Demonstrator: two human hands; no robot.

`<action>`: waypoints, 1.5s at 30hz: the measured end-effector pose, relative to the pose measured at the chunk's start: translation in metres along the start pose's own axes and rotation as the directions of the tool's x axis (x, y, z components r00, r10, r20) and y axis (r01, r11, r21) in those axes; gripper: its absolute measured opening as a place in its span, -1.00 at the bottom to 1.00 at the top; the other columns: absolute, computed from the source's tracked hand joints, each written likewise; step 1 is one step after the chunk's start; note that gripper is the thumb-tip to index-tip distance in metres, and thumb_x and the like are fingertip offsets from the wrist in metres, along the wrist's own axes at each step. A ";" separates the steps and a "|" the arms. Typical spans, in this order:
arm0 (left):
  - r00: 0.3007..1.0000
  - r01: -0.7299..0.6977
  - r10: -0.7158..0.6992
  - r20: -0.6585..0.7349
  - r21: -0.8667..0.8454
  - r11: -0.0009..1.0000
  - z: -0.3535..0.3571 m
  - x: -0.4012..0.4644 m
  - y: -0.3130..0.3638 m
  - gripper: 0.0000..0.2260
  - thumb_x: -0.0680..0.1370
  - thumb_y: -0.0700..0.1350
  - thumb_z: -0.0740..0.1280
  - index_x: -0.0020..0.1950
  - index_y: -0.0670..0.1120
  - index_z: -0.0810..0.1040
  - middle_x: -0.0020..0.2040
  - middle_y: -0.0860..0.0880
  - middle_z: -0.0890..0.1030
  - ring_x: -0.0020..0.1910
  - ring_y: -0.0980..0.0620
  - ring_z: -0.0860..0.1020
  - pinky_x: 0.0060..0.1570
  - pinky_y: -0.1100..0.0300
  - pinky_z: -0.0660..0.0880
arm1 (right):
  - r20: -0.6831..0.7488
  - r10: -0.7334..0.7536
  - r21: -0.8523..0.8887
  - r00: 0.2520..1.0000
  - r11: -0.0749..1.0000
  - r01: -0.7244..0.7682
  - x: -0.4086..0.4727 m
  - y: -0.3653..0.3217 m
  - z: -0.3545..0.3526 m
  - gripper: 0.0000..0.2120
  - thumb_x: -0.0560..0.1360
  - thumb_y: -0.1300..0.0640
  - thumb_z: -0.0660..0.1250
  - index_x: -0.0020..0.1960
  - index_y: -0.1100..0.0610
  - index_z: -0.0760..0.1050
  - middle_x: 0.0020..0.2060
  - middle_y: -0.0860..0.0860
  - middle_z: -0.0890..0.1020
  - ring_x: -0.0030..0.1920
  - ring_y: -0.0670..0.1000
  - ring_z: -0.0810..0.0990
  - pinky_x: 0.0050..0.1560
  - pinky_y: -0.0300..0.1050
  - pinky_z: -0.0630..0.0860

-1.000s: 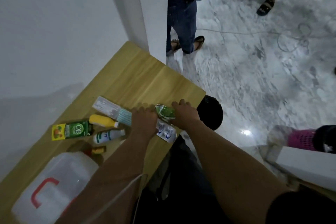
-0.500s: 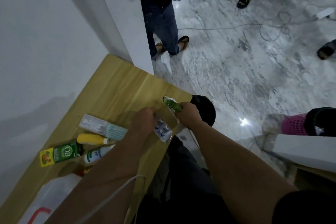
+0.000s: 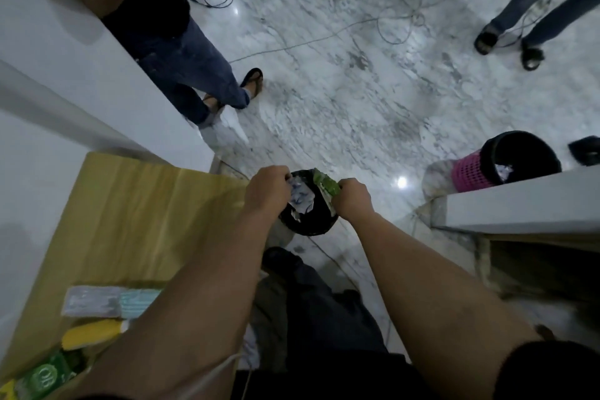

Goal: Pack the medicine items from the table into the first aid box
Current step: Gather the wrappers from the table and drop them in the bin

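Observation:
My left hand [image 3: 267,188] grips a crumpled white and blue wrapper [image 3: 301,199], and my right hand [image 3: 351,198] grips a green wrapper [image 3: 326,184]. Both are held past the table's far corner, right above a small black bin [image 3: 308,224] on the floor. On the wooden table [image 3: 136,224], near my left forearm, lie a flat white and teal packet [image 3: 107,300], a yellow tube [image 3: 92,333] and a green box [image 3: 45,378]. The first aid box is out of view.
Three people stand around on the marble floor, one close to the table's far end [image 3: 194,75]. Cables [image 3: 399,19] trail across the floor. A pink basket with a black bin liner [image 3: 506,162] stands to the right, beside a white ledge [image 3: 519,201].
Both hands lifted the two wrappers off the table's edge and carried them out over the black bin. My view tipped forward, so the first aid box dropped out of sight.

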State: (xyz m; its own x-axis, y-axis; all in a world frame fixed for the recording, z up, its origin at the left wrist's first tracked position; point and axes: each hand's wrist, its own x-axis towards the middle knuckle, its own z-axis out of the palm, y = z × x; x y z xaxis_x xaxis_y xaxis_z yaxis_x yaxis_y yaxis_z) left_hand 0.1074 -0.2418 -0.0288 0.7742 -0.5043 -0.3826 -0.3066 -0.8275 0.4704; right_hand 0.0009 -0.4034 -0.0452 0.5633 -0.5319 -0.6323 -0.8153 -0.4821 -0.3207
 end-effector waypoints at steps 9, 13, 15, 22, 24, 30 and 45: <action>0.994 0.051 -0.056 0.099 0.057 0.997 0.068 0.054 0.007 -0.87 0.59 -0.24 0.29 0.01 -0.10 0.63 -0.12 -0.07 0.63 -0.19 -0.08 0.58 -0.21 0.02 0.54 | 0.086 0.140 -0.041 0.986 0.990 -0.137 0.060 0.038 0.026 -0.89 0.48 0.37 0.26 -0.20 0.24 0.40 -0.40 0.10 0.44 -0.45 0.05 0.40 -0.50 -0.19 0.25; 0.990 0.063 -0.067 0.123 0.036 0.997 0.086 0.071 0.011 -0.78 0.58 -0.24 0.32 0.20 -0.08 0.61 0.03 -0.08 0.66 -0.06 -0.09 0.61 -0.11 0.03 0.56 | 0.128 0.155 -0.027 0.980 0.988 -0.153 0.081 0.042 0.029 -0.93 0.51 0.32 0.27 -0.15 0.25 0.42 -0.38 0.08 0.43 -0.43 0.04 0.39 -0.48 -0.18 0.26; 0.988 0.065 -0.069 0.136 0.035 0.997 0.091 0.074 0.012 -0.77 0.59 -0.21 0.32 0.24 -0.09 0.58 0.10 -0.09 0.63 0.01 -0.11 0.60 -0.10 0.04 0.52 | 0.141 0.159 -0.050 0.977 0.987 -0.153 0.086 0.043 0.030 -0.89 0.53 0.28 0.28 -0.16 0.24 0.40 -0.35 0.08 0.44 -0.42 0.04 0.40 -0.47 -0.16 0.28; 0.983 0.043 -0.056 0.173 0.078 0.996 0.070 0.065 0.018 -0.66 0.61 0.01 0.31 0.36 -0.07 0.51 0.27 -0.08 0.52 0.18 -0.10 0.55 0.02 0.05 0.48 | 0.140 0.113 -0.072 0.984 0.992 -0.104 0.073 0.025 0.024 -0.75 0.51 0.19 0.32 -0.29 0.15 0.33 -0.34 0.08 0.48 -0.37 0.08 0.46 -0.42 -0.15 0.35; 0.989 0.022 -0.039 0.145 0.113 0.993 0.055 0.060 0.019 -0.68 0.62 0.04 0.30 0.31 -0.07 0.53 0.24 -0.07 0.52 0.14 -0.09 0.55 -0.07 0.09 0.42 | 0.144 0.084 -0.099 0.986 0.993 -0.070 0.067 0.013 0.019 -0.78 0.53 0.17 0.31 -0.26 0.15 0.37 -0.32 0.09 0.51 -0.36 0.09 0.48 -0.38 -0.13 0.40; 1.000 -0.002 -0.001 0.029 0.129 0.992 -0.008 0.036 0.000 -0.67 0.60 0.05 0.29 0.28 -0.11 0.53 0.24 -0.09 0.52 0.14 -0.12 0.55 0.00 0.01 0.50 | 0.133 -0.132 -0.230 0.982 0.960 0.160 0.037 -0.046 0.001 -0.71 0.62 -0.02 0.25 0.16 0.19 0.51 0.00 0.11 0.62 -0.15 0.10 0.51 -0.18 -0.06 0.49; 0.873 0.392 -0.336 -0.354 0.099 0.914 -0.179 -0.186 -0.153 -0.63 0.53 0.05 0.33 0.31 -0.04 0.52 0.20 -0.04 0.51 0.14 -0.10 0.56 -0.02 0.03 0.51 | 0.222 -0.676 -0.433 0.703 0.578 0.692 -0.130 -0.248 0.062 -0.45 0.62 -0.21 0.22 0.46 0.13 0.40 0.38 0.11 0.52 0.36 0.15 0.49 0.31 0.09 0.48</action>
State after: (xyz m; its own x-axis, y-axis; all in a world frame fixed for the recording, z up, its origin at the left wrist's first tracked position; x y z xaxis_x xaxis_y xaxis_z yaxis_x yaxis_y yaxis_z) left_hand 0.1100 0.0227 0.1130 0.9749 -0.0744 -0.2100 -0.0313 -0.9790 0.2015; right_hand 0.1213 -0.1715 0.0722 0.9169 0.1064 -0.3846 -0.0233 -0.9479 -0.3177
